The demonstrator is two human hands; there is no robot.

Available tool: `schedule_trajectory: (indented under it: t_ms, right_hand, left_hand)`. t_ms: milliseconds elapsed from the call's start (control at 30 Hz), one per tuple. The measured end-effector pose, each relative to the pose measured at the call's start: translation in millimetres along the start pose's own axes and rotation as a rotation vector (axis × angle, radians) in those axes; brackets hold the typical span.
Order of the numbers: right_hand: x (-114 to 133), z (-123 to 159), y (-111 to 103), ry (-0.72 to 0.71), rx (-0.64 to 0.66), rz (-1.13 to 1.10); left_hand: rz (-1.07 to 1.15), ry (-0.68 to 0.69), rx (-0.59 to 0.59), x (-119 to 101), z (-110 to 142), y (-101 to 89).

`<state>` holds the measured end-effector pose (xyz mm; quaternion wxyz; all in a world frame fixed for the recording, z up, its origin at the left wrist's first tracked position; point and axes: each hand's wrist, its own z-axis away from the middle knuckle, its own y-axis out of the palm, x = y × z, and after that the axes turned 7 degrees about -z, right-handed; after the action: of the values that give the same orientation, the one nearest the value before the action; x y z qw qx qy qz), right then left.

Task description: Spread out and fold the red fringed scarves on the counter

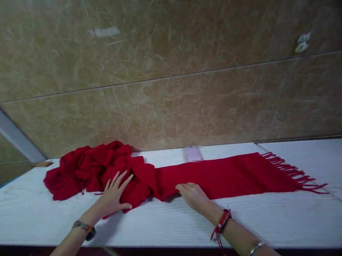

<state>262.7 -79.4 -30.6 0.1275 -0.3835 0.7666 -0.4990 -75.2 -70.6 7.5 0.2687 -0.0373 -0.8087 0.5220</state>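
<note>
Head view: red scarf (pixel 228 176) on the white table (pixel 153 227), against the tan tiled wall (pixel 189 106). Right stretch lies flat and fairly smooth, fringe (pixel 294 172) at its far right end, strands spread on the tabletop. Left side is a crumpled red heap (pixel 90 167), bunched close to the wall; can't tell from here if it's all one piece with the flat run.

Left hand (pixel 114 196): palm down on the near right part of the heap, fingers spread apart, thumb out to the right, not gripping. Ring (pixel 117 184) on one finger, beaded bracelet (pixel 84 227) at the wrist.

Right hand (pixel 192 195): fingers together, clamped on the near edge of the scarf, just right of the folds where heap meets flat run. Red string bracelet (pixel 223 223) at the wrist, silver bangle (pixel 254 253) further up the arm.

Behind the flat run, near the wall, sits a small pale pink item (pixel 193 153), pixelated, can't tell what. Small wood piece (pixel 42 163) at the table's back left, by the foot of the grey trim (pixel 14 132).
</note>
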Motion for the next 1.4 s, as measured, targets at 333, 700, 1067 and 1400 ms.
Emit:
schedule_trajectory:
  t_ms: [333,700,1067,1400]
  right_hand:
    - [-2,2,2,0.002,0.023,0.002]
    - [2,2,1,-0.091,0.073,-0.084]
    - [-14,9,-2,-0.032,0.042,-0.3]
    - [-20,9,4,-0.081,0.093,-0.212]
  left_hand:
    - [-0.382,-0.182,-0.076,97,-28,-48.1]
    - [-0.238,-0.11,0.22,-1,-39,-77.3]
    - [0.144,0.549,0.236,-81,-78,-48.1]
    - [-0.124,0.214,0.123,-30,-62,-43.9]
